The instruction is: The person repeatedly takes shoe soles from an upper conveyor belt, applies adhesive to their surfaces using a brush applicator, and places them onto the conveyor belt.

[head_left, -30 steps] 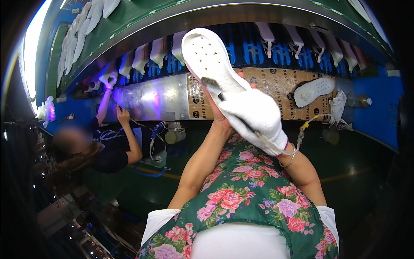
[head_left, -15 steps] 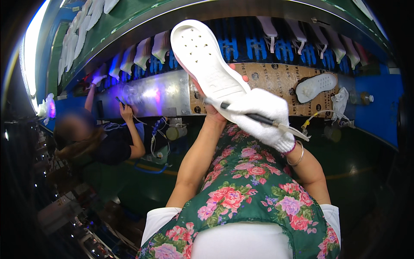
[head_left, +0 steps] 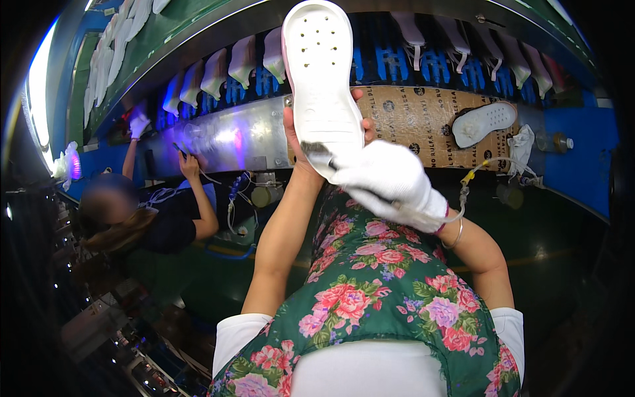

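Observation:
A white shoe sole (head_left: 322, 99) with a cluster of small holes in its toe end is held up in front of me, its inner face showing. My bare left hand (head_left: 295, 137) cups it from beneath, fingertips showing along both sides. In the white-gloved right hand (head_left: 395, 178) is a brush (head_left: 317, 151) with dark bristles, which lie against the heel end of the sole. A clear tube (head_left: 442, 213) runs from behind the glove to a yellow fitting. The glove hides most of the brush's handle.
Another sole (head_left: 486, 124) lies on printed cardboard (head_left: 403, 129) at the right, near a crumpled white cloth (head_left: 522, 147) and a small bottle (head_left: 555, 142). Several soles hang on blue racks (head_left: 390, 63) behind. A co-worker (head_left: 165, 212) sits at the left by a metal surface (head_left: 211, 142).
The sole has turned more upright and shifted away from me and slightly right. The brush, earlier lying across the heel, now has its bristles down on the heel. The co-worker's hands shifted slightly.

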Motion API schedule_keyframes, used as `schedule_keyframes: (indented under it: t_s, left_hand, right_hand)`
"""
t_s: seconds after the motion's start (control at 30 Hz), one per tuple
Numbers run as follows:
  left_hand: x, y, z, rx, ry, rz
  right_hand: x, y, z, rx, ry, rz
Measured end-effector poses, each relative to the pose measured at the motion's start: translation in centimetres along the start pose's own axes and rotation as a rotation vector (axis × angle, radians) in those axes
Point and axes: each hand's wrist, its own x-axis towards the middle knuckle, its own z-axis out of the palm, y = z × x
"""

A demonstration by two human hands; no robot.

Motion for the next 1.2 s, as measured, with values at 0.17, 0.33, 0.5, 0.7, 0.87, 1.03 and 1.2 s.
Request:
schedule_keyframes:
  t_s: [0.17, 0.33, 0.5, 0.7, 0.87, 1.03, 1.2]
  left_hand:
    - [-0.5, 1.5, 0.4, 0.129, 0.091, -0.111]
    - [0.5, 2.3, -0.2, 0.155, -0.048, -0.213]
    - [0.9, 2.6, 0.2, 0.211, -0.187, -0.228]
    - [0.9, 2.5, 2.4, 0.350, 0.045, -0.299]
    - [1.1, 3.1, 2.2, 0.278, -0.010, -0.423]
    - [0.8, 3.6, 2.3, 0.282, -0.003, -0.481]
    - [1.9, 3.6, 3.6, 0.327, -0.029, -0.524]
  right_hand:
    - [-0.3, 0.0, 0.1, 0.441, 0.081, 0.304]
    - [-0.5, -0.7, 0.2, 0.156, -0.067, 0.058]
    - [-0.5, -1.3, -0.1, 0.538, -0.018, 0.368]
    - [-0.5, -0.9, -0.1, 0.000, 0.018, 0.018]
    - [-1.3, -1.9, 0.5, 0.098, -0.144, -0.014]
    - [-0.3, -1.4, -0.8, 0.215, -0.071, 0.075]
    - [-1.5, -1.3, 1.0, 0.020, -0.085, -0.118]
